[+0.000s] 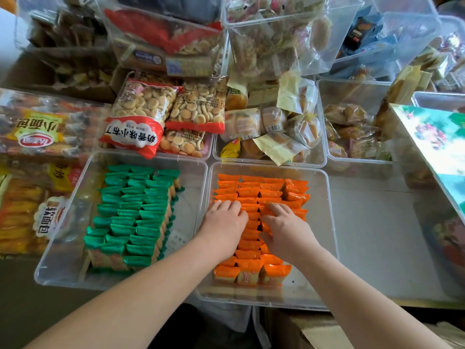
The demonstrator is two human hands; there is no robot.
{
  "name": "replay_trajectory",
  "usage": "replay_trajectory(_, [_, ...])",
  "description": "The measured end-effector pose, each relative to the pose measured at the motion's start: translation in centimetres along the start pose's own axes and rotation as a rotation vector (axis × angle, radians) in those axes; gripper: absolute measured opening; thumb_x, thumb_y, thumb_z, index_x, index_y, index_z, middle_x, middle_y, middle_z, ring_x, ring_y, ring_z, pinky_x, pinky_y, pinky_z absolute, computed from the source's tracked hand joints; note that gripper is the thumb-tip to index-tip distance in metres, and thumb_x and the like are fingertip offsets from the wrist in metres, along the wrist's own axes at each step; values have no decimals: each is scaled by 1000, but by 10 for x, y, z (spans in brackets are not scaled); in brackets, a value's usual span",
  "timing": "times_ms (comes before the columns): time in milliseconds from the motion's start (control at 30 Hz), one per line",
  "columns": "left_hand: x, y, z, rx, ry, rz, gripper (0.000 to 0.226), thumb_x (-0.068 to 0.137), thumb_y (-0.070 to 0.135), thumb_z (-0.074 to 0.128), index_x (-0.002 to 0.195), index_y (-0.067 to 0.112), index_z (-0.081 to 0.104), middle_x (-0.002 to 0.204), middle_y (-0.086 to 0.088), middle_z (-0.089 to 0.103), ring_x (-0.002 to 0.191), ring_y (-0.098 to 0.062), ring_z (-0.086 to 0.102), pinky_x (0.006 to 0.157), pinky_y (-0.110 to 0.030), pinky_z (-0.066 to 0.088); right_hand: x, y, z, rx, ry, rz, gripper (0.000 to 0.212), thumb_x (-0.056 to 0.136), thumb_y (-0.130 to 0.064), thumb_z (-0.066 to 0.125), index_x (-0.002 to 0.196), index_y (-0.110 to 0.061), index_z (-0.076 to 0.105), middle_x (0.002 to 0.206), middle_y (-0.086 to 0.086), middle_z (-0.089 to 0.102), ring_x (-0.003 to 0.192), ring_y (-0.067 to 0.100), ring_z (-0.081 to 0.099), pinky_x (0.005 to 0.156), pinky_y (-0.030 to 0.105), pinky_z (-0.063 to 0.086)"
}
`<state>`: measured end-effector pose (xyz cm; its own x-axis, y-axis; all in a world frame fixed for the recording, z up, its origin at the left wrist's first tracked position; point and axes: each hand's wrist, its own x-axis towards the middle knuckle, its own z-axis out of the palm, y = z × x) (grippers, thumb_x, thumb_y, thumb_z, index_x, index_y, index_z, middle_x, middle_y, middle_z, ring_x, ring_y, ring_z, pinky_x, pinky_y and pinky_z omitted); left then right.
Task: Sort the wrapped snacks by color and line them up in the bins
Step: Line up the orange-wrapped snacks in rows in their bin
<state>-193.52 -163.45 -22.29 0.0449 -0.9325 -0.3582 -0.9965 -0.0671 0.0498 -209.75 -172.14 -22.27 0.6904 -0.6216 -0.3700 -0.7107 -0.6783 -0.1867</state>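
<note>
The left hand (224,224) and the right hand (286,231) lie flat side by side on the orange wrapped snacks (260,195). Their fingers are spread and nearly straight, pressing on the packet tops and gripping nothing. These snacks stand upright in close rows that fill the middle of the right clear plastic bin (318,238), which sits at the near edge of the grey tabletop (364,235). Touching it on the left is the left clear plastic bin (187,212), where the green wrapped snacks (136,215) stand in similar rows with a small white paper slip (177,239) beside them. Behind both bins lie red-and-white bags of small round biscuits (141,114) and more clear bins of wrapped breads (276,122).
</note>
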Motion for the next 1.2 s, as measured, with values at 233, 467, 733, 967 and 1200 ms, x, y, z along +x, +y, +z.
replay_trajectory(233, [13, -13, -4, -8, -11, 41, 49, 94, 30, 73, 139, 20, 55, 145, -8, 51, 134, -31, 47, 118, -48, 37, 17, 3, -9, -59, 73, -6, 49, 89, -53, 63, 134, -33, 62, 133, -9, 56, 126, 22, 51, 86, 35, 53])
replay_trajectory(467, [-22, -21, -4, -112, 61, 131, 57, 97, 6, 59, 152, 13, 43, 165, -15, 32, 154, -33, 26, 130, -50, 15, 15, -17, -29, 22, 74, 137, 47, 100, -55, 54, 142, -35, 55, 134, -9, 62, 123, 20, 60, 82, 37, 58])
replay_trajectory(733, [-99, -79, -8, -476, 320, 82, 36, 94, 27, 58, 127, 16, 62, 119, -2, 62, 112, -27, 57, 89, -45, 55, -7, -98, -49, 68, 154, 189, 34, 100, -53, 56, 129, -39, 66, 127, -15, 66, 115, 16, 65, 74, 32, 52])
replay_trajectory(967, [-200, -127, 28, -586, 234, -225, 47, 91, 39, 43, 130, 21, 61, 123, 2, 58, 119, -25, 55, 92, -44, 54, -33, -199, -35, 249, 323, -26, 20, 92, -36, 73, 111, -32, 78, 104, -8, 77, 90, 23, 74, 63, 35, 59])
replay_trajectory(1200, [-256, -160, 52, -532, 177, -340, 34, 102, 25, 51, 133, 16, 62, 146, 3, 51, 139, -22, 44, 108, -36, 44, -30, -261, 8, 268, 49, -110, 37, 98, -45, 62, 133, -31, 66, 130, -11, 64, 116, 17, 65, 91, 35, 57])
